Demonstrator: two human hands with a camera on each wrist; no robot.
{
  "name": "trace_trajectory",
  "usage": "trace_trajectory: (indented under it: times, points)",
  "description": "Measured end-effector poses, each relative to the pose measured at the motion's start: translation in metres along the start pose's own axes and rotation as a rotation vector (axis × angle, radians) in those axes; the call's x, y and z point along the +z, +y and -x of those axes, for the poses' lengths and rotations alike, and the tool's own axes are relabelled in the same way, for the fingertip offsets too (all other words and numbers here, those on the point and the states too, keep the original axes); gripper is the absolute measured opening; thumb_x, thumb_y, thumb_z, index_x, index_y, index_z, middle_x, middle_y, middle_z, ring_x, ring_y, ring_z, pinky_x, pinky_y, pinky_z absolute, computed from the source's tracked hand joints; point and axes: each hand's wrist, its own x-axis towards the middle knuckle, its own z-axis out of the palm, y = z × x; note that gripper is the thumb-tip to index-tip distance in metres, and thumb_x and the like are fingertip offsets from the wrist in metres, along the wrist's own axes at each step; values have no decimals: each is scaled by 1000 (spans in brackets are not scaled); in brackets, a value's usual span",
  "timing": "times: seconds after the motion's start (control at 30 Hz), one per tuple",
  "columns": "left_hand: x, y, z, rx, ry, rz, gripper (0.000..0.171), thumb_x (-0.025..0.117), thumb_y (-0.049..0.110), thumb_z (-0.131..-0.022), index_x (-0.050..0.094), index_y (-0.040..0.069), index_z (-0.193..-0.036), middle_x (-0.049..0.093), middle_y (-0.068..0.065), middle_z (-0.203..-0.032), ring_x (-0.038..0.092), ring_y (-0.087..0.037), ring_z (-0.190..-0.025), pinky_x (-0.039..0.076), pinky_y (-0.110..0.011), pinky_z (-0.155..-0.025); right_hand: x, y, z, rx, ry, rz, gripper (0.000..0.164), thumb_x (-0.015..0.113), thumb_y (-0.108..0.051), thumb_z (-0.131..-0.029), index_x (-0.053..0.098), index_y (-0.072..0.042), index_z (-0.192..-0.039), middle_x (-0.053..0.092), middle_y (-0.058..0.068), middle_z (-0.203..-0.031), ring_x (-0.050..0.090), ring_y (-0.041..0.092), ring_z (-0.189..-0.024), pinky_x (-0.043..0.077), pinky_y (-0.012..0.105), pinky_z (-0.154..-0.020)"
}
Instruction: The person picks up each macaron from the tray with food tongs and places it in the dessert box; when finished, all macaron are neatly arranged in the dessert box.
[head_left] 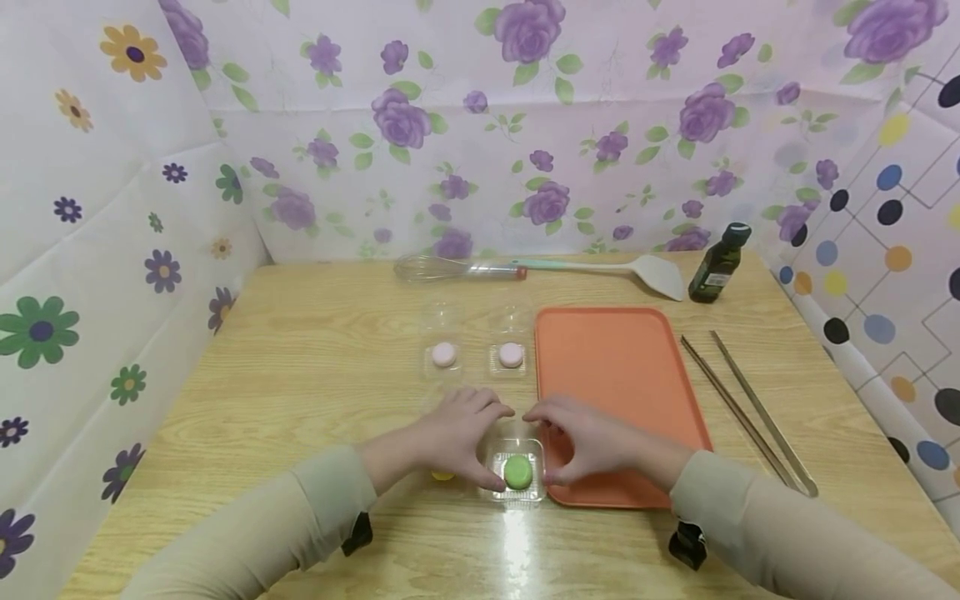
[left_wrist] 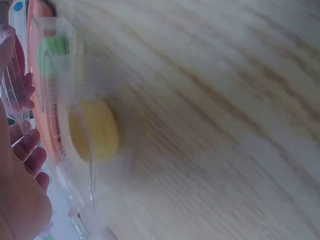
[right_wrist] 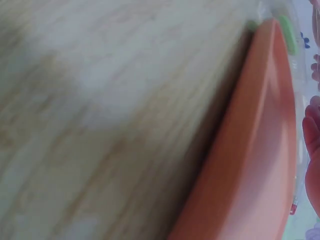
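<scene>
Flowered cloth (head_left: 337,83) backs a pale wooden table (head_left: 315,333). Left hand (head_left: 465,437) and right hand (head_left: 596,437) flank a clear box (head_left: 534,454), fingers and thumbs curved in a C. Cannot tell whether either grasps the box's clear lid (head_left: 512,427) or merely surrounds it; the plastic hardly reads. Green macaron (head_left: 517,472) sits inside the box base, between the thumbs.

Working judgement: lid handling is the step in hand. Best done with even contact at both sides, the lid kept square to the base and light pressure near the edges only. Risks: thin plastic flexing, one corner riding up, or the base sliding against the orange tray (head_left: 622,358), just right of it.

Further out: yellow macaron (left_wrist: 95,131) in clear packaging, left of the green one and mostly under the left hand in the head view. Beyond the hands, two pink macarons (head_left: 444,354) in opened boxes. Far edge: whisk (head_left: 450,268), spatula (head_left: 656,273), dark bottle (head_left: 716,265). Long metal tongs (head_left: 764,412) lie right of the tray.
</scene>
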Motion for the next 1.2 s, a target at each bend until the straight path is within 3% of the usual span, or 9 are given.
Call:
trace_trajectory:
  times: [0.27,0.67,0.93,1.2]
  points:
    - [8,4,2,45,1,-109,100,61,79,-61,45,13,-133,48,2,-121,40,-15,-107,34,-34,-90,10,2,3,-49,8,67,75,80,-42,-65,49,-10,-126,46,-1,-124,40,15,-116,39,36,-97]
    - [13,7,2,91,-3,-186,95,59,81,-61,45,14,-127,47,3,-117,41,-15,-106,36,-32,-88,16,3,3,-110,-4,133,79,81,-44,-61,49,-10,-125,46,-1,-122,40,14,-111,40,33,-93]
    - [12,8,2,89,-9,-247,95,55,82,-64,44,13,-130,47,1,-119,41,-16,-107,36,-32,-88,19,4,1,-103,-7,187,82,80,-49,-61,48,-10,-126,45,-1,-122,40,12,-108,41,31,-91]
    - [7,6,5,70,-14,-181,96,54,79,-69,42,12,-136,47,-1,-127,41,-19,-114,35,-37,-94,18,2,-1,-68,-9,213,80,79,-47,-62,47,-10,-126,45,-1,-120,41,12,-105,41,31,-88]
